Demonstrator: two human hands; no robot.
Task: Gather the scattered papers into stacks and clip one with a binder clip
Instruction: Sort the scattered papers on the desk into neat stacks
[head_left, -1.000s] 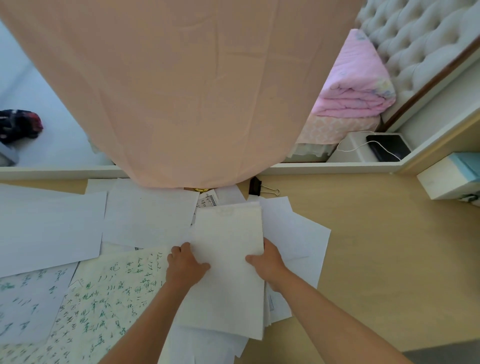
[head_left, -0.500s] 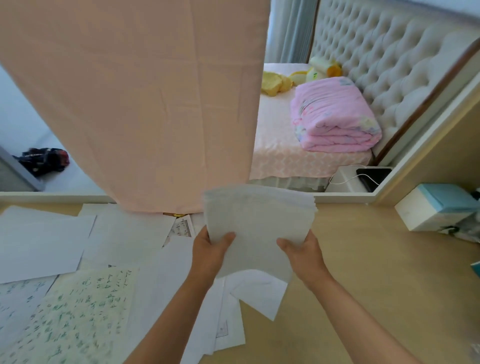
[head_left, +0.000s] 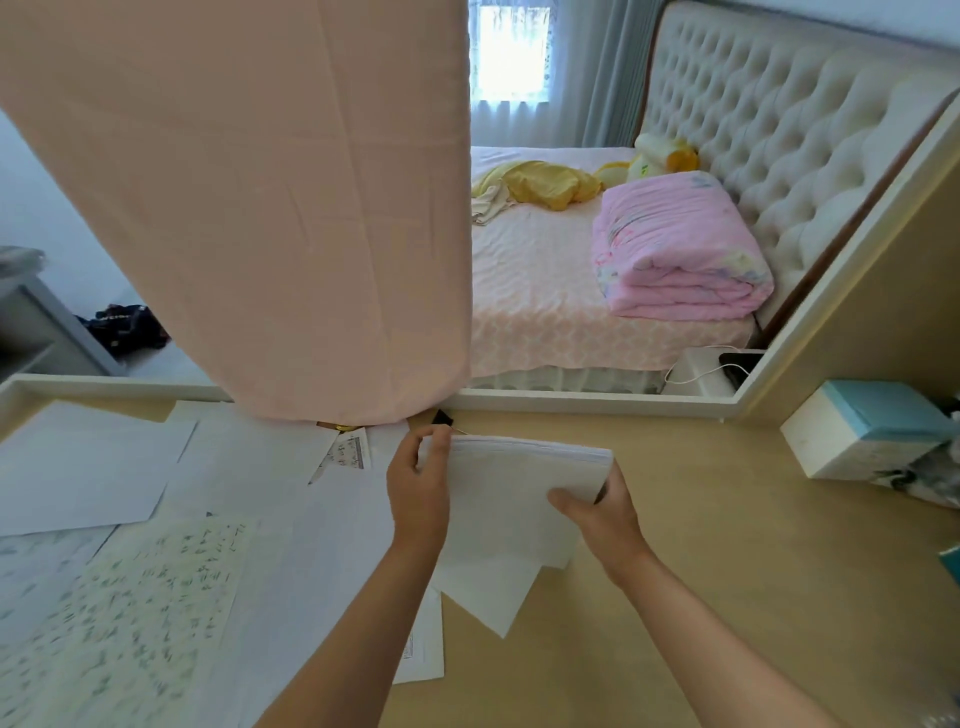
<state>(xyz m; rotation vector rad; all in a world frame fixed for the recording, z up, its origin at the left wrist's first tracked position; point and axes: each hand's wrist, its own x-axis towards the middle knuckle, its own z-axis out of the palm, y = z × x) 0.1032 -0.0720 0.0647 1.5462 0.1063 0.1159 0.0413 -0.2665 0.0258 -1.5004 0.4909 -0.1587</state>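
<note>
Paper stack, center frame, is held up off the desk. It's white, many sheets thick, w/ top edges roughly even and lower corners ragged. Left hand grips its left edge, thumb in front. Right hand grips the lower right side, thumb on the face, fingers behind.

Black binder clip sits just past the left fingertips, partly hidden by them & the pink cloth hanging over upper left. Loose sheets and a handwritten page cover the desk lower left. A teal-topped box is at right edge.
</note>
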